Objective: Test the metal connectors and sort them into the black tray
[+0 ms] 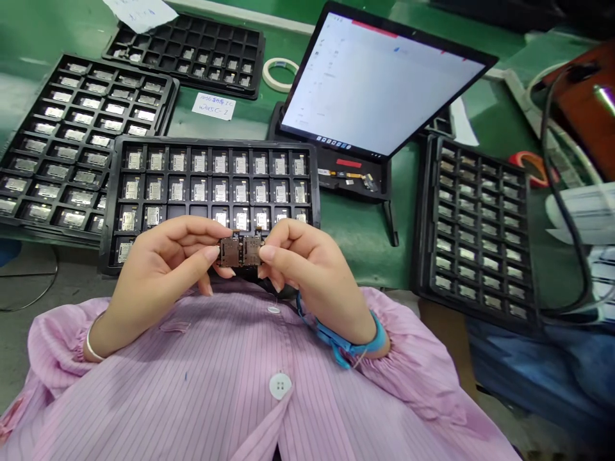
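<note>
Close to my chest, two small circuit boards with metal card slots are held side by side over the front edge of a black compartment tray (211, 146). My left hand (175, 262) pinches the left circuit board (230, 252) between thumb and fingers. The right circuit board (251, 250) is gripped at its outer edge by my right hand (302, 259). I cannot tell whether the two boards touch or are joined. Similar boards sit in the tray's compartments behind my hands, and my fingers hide part of its front rows.
More filled trays stand at the left (52, 137), back (192, 48) and right (432, 192). A laptop (379, 83) stands tilted behind, above a dark box holding a flex cable (346, 174). A tape roll (280, 75), a handwritten label (214, 106) and a black cable (567, 211) lie around.
</note>
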Demonstrator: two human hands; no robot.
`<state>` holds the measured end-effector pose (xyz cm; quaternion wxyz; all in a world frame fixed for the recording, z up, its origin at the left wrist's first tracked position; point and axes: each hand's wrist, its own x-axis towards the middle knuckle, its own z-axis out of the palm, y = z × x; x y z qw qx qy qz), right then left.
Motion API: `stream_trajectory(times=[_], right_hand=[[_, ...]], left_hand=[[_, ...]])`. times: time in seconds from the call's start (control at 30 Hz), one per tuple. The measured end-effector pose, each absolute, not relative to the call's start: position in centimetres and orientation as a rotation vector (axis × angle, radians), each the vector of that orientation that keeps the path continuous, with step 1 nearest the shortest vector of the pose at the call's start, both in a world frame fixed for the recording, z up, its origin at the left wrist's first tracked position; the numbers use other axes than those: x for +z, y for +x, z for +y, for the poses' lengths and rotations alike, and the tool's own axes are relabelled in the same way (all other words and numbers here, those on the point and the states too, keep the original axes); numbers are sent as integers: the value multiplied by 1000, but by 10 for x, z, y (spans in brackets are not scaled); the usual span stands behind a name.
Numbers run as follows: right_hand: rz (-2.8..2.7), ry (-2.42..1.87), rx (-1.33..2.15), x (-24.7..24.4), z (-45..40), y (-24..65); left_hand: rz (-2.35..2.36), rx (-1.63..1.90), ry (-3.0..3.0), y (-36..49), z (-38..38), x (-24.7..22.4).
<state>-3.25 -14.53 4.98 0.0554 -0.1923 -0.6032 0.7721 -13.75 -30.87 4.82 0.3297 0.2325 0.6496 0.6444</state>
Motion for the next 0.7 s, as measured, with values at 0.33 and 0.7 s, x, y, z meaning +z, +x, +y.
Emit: stream_trajectory(times=[0.33, 0.7], right_hand=[[-2246, -660, 1835, 28, -147, -83], [-2863, -690, 987, 12, -168, -122]], left_hand=[[2526, 1709, 521, -192, -330, 41], [2753, 961, 864, -208, -327, 19]])
